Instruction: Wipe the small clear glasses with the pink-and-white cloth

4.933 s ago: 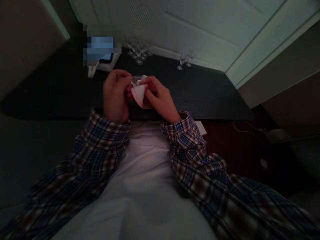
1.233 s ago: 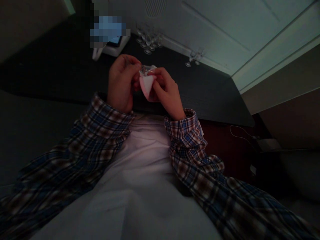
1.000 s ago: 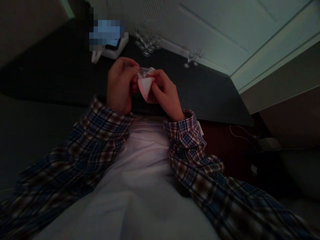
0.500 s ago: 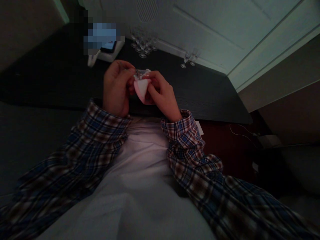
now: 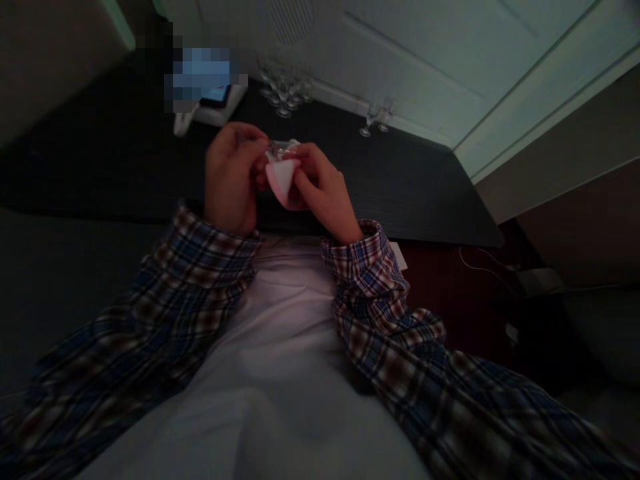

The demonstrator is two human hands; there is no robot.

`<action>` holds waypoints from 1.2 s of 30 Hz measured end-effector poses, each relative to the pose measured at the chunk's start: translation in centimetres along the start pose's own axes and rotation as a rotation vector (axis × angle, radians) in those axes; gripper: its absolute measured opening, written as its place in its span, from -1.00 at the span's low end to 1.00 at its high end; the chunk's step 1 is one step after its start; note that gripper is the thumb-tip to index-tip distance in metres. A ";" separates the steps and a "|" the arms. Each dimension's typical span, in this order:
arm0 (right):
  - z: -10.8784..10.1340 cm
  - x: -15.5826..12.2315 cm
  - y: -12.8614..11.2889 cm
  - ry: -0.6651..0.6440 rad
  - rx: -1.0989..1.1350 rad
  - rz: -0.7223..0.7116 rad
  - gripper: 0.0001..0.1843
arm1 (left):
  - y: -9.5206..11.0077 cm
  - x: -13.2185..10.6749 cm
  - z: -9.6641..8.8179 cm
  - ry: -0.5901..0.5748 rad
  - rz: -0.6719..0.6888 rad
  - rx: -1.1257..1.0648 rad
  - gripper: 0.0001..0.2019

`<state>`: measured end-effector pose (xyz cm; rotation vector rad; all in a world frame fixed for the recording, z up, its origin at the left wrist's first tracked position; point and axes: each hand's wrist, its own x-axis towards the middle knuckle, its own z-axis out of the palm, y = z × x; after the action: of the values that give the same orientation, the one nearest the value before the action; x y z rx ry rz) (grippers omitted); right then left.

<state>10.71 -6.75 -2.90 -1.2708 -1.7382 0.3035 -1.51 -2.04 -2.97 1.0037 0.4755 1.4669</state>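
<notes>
Above the table's near edge, my two hands are close together around a pink and white cloth and a clear, shiny piece of glassware. My left hand is closed, its thumb and fingertips pinching the glassware's left side; its shape is mostly hidden, though it resembles the small stemmed glasses behind. With bent fingers and thumb, my right hand grips the cloth and presses it against the glassware. One white corner of the cloth folds down over its pink side between the hands.
Several small stemmed glasses stand in a cluster at the back of the dark table. To their right are a few more glasses by the pale wall. A white box with a phone-like screen sits at the back left, partly blurred.
Both hands keep nearly the same pose and hold on the cloth and glassware. The whole view has shifted only slightly.
</notes>
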 end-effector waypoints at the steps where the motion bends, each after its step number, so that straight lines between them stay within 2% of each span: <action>1: 0.0 0.0 0.0 0.002 0.007 -0.009 -0.85 | 0.0 0.0 0.0 -0.004 0.002 0.004 -0.88; 6: 0.0 0.0 -0.1 -0.016 -0.013 0.003 -0.81 | 0.1 0.0 0.0 -0.003 -0.005 0.007 -0.88; 13: -0.1 -0.1 -0.3 -0.064 -0.063 0.110 -0.76 | 0.1 0.0 -0.1 0.003 -0.018 0.004 -0.88; 18: -0.2 0.0 -0.4 -0.040 -0.018 0.050 -0.79 | -0.1 0.1 -0.2 0.005 -0.018 -0.009 -0.84; 23: -0.2 0.0 -0.4 -0.045 -0.039 0.065 -0.79 | -0.1 0.1 -0.1 0.004 -0.009 -0.003 -0.82; 29: 0.0 0.0 0.1 -0.013 0.037 -0.013 -0.80 | 0.0 0.0 -0.1 0.014 0.001 0.017 -0.84; 36: -0.1 0.0 -0.2 -0.048 -0.014 0.067 -0.75 | 0.0 0.0 -0.1 0.014 -0.010 0.002 -0.81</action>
<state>10.68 -6.85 -2.72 -1.3441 -1.7429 0.3633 -1.57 -1.98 -2.98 0.9917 0.4915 1.4657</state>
